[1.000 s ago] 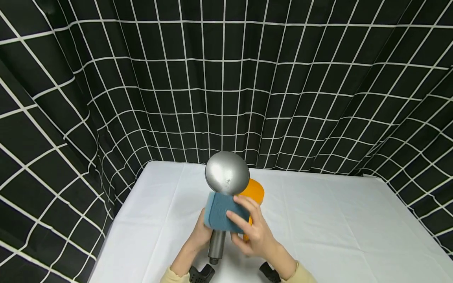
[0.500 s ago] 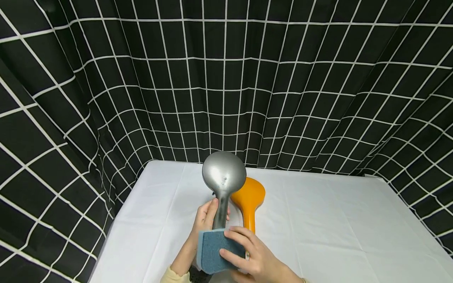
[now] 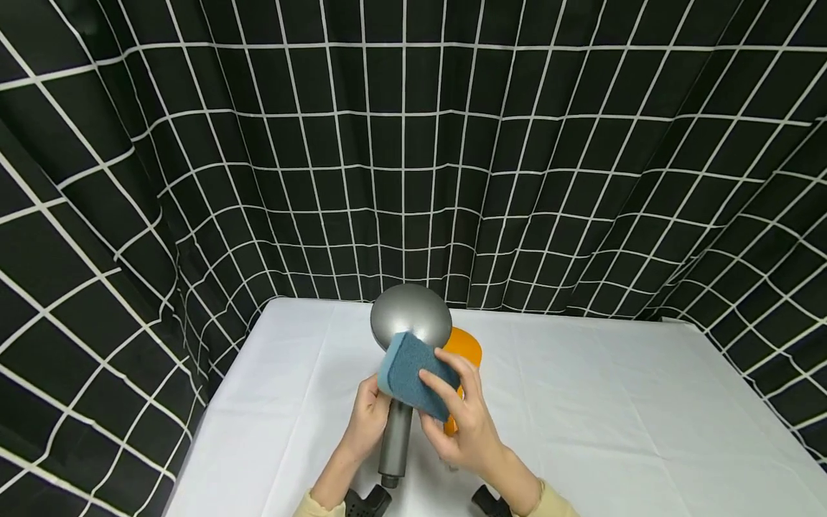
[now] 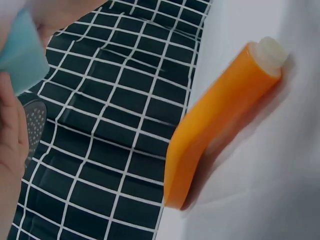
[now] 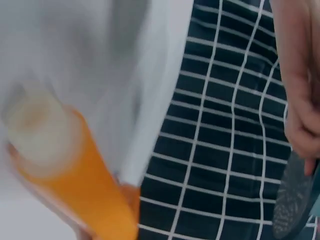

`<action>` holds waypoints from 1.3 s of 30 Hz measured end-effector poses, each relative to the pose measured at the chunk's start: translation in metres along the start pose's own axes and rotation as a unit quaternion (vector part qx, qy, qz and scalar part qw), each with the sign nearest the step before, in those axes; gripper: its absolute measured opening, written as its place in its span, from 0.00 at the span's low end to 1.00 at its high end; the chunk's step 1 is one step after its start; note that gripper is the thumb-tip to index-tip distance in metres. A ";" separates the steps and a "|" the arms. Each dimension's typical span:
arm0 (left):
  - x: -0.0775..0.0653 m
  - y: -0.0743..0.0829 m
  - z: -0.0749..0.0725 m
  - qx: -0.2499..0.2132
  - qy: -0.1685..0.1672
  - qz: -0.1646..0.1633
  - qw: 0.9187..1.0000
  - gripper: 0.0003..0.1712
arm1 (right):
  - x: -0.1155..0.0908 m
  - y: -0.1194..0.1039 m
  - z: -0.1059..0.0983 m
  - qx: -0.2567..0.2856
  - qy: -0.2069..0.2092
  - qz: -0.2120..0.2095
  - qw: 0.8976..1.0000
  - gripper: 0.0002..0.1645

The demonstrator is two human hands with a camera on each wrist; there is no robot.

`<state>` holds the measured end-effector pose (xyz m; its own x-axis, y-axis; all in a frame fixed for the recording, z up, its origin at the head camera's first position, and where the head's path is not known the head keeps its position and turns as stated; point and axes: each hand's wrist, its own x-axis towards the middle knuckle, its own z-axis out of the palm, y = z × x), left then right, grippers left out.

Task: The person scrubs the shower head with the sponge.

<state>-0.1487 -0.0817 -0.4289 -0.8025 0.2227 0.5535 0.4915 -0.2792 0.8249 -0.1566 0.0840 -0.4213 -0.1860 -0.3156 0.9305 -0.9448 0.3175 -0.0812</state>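
A grey shower head (image 3: 408, 309) is held up in front of me, its smooth back towards the head camera and its handle pointing down. My left hand (image 3: 367, 425) grips it around the neck, partly hidden behind a blue sponge (image 3: 413, 373). That sponge is in my right hand (image 3: 468, 424), pinched between thumb and fingers, and lies tilted over the neck and the lower rim of the round head. The left wrist view shows the sponge's pale blue side, and beneath it the shower head's nozzle face (image 4: 35, 125).
An orange shower head (image 3: 466, 346) lies on the white tablecloth (image 3: 581, 402), partly behind my right hand; its white connector end (image 4: 270, 52) shows in the left wrist view. A black curtain with a white grid (image 3: 426, 143) encloses the table's back and sides.
The sponge went down the grey shower head's handle to its lower end, then came back up to the neck and head rim, now more tilted. My left hand keeps its grip.
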 end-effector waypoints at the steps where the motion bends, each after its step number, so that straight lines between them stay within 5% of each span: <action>1: 0.000 0.003 0.000 -0.012 0.000 0.001 1.000 0.16 | -0.002 -0.004 -0.001 0.005 -0.008 -0.024 1.000 0.21; 5: 0.003 0.012 0.003 -0.042 0.009 -0.020 0.999 0.16 | -0.013 -0.018 -0.010 0.036 -0.066 -0.126 0.989 0.20; 10: 0.002 0.006 0.004 -0.048 0.011 -0.030 0.998 0.17 | -0.022 -0.016 -0.016 0.040 -0.097 -0.174 0.979 0.18; 14: 0.000 0.002 0.002 -0.070 -0.013 -0.017 0.997 0.15 | -0.014 -0.004 -0.010 0.013 -0.049 -0.138 0.989 0.17; 19: -0.002 -0.006 -0.001 0.015 -0.005 0.020 1.000 0.16 | 0.006 0.003 -0.007 -0.046 0.003 -0.029 0.999 0.19; 22: -0.002 -0.002 0.002 0.039 0.007 0.009 0.999 0.17 | 0.012 -0.001 -0.008 -0.048 0.001 -0.005 0.999 0.20; 26: 0.000 0.007 0.004 -0.021 0.016 -0.025 0.999 0.15 | 0.003 -0.015 -0.010 -0.010 -0.050 -0.070 0.996 0.19; 32: 0.005 0.009 0.003 -0.048 0.062 -0.036 0.996 0.17 | -0.020 -0.030 -0.012 0.009 -0.156 -0.177 0.972 0.16; 35: 0.004 0.008 0.005 -0.063 0.053 -0.027 0.996 0.17 | -0.020 -0.022 -0.009 0.005 -0.112 -0.168 0.979 0.15; 39: 0.001 0.005 0.007 -0.051 0.039 -0.008 0.998 0.18 | -0.010 -0.005 -0.003 -0.031 -0.005 -0.080 0.996 0.15</action>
<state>-0.1446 -0.0761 -0.4236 -0.8360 0.1564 0.5260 0.4437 -0.3714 0.8156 -0.1487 0.0886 -0.4294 -0.0383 -0.3753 0.9261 -0.9441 0.3172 0.0895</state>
